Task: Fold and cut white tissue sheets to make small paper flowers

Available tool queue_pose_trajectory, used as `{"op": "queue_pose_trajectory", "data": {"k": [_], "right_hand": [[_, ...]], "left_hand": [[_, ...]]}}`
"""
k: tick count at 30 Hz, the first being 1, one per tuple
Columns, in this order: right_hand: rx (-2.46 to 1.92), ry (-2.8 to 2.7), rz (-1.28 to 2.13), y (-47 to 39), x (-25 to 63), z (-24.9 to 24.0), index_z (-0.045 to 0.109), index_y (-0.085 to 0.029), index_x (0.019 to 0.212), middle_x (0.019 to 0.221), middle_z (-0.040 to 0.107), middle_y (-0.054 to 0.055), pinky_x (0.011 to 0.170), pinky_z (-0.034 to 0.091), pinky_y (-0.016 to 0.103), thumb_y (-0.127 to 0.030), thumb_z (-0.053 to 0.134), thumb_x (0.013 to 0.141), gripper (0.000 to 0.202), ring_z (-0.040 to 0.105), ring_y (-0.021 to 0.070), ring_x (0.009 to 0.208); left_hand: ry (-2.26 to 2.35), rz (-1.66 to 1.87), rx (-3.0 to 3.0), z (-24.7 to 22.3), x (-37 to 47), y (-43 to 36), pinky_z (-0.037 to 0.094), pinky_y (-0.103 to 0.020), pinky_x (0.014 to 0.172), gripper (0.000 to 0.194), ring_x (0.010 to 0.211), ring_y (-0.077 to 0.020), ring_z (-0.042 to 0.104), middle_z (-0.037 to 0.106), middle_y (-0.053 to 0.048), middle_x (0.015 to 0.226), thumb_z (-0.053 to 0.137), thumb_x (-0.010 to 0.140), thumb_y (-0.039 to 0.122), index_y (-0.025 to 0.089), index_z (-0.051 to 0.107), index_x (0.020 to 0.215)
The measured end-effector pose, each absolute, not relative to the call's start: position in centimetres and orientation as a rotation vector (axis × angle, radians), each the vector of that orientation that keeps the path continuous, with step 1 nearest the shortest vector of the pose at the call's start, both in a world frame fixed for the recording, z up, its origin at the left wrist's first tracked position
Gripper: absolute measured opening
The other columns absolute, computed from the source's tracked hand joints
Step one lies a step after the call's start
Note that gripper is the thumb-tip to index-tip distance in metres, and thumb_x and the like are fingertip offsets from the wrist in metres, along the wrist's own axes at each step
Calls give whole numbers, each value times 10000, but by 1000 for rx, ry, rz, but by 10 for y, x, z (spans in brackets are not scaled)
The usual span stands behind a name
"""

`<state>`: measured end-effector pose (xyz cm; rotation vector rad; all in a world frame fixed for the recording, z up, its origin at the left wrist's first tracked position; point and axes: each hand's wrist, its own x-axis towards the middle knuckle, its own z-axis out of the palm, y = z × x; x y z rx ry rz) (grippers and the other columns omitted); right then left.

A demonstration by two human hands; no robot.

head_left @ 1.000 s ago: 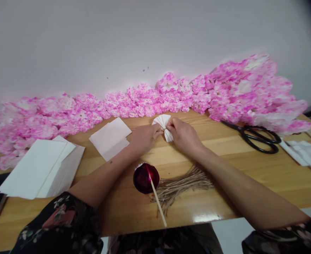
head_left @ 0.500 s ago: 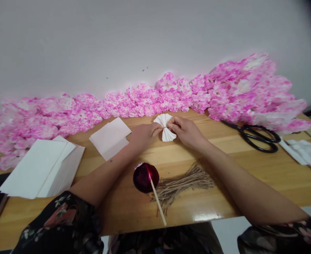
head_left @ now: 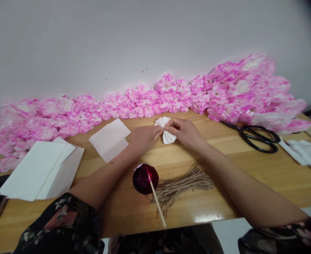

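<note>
Between my hands, a white pleated paper fan (head_left: 169, 137) is pinched at its middle and spreads out above and below like a bow. My left hand (head_left: 147, 137) closes on its waist from the left. From the right, my right hand (head_left: 185, 131) pinches the same middle, its fingers covering part of the upper pleats. Nearer me stands a small bowl of dark red dye (head_left: 141, 180) with a thin wooden stick (head_left: 157, 204) leaning out of it. Beside the bowl lies a bundle of brown twine lengths (head_left: 187, 183).
Pink-and-white paper flowers (head_left: 144, 100) line the wall side of the wooden table (head_left: 224, 176). Stacked white paper (head_left: 36, 169) lies at left, with smaller sheets (head_left: 109, 137) by my left forearm. Black scissors (head_left: 258, 138) and folded white paper (head_left: 307, 153) are on the right.
My right fingers have shifted left and now cover more of the fan's middle, close against my left fingertips. The other things on the table stay in place.
</note>
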<state>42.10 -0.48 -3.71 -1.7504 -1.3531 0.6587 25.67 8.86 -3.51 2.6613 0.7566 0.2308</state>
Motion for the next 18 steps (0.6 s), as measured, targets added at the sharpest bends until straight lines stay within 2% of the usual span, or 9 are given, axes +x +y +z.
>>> {"op": "queue_pose_trajectory", "data": {"k": [10, 15, 18], "right_hand": [[-1899, -1471, 295, -7, 413, -41, 558, -196, 787, 728, 643, 40, 615, 312, 286, -288, 510, 888, 144, 536, 175, 653], [-1927, -1485, 248, -8, 411, -41, 557, -200, 800, 733, 641, 52, 616, 303, 297, -294, 500, 894, 145, 534, 190, 661], [-1907, -1445, 343, -7, 411, -38, 552, -201, 756, 710, 636, 39, 615, 313, 292, -295, 525, 872, 153, 531, 179, 652]], "left_hand": [[717, 198, 2705, -32, 255, 87, 313, -286, 605, 315, 685, -188, 579, 662, -33, 753, 382, 979, 404, 206, 603, 873], [726, 183, 2699, -27, 254, 87, 309, -287, 609, 312, 700, -193, 579, 665, -43, 763, 401, 972, 390, 199, 614, 849], [749, 206, 2619, -26, 253, 90, 319, -279, 617, 294, 691, -179, 569, 653, -32, 733, 441, 951, 377, 192, 629, 821]]}}
